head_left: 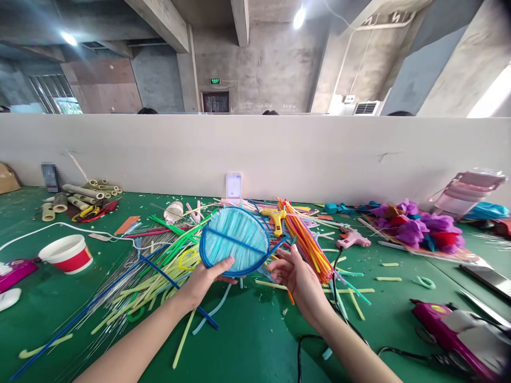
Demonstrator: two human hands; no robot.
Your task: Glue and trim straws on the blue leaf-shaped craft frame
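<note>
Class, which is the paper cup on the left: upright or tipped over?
The paper cup is upright: its open rim faces up, above the red band.

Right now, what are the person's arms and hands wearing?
No gloves: the left hand and right hand are bare. No sleeves show on the left forearm or right forearm either. I see no watch, bracelet, ring or markings.

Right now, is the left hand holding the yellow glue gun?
No, the left hand holds the round blue piece, and the yellow glue gun lies beyond that hand.
</note>
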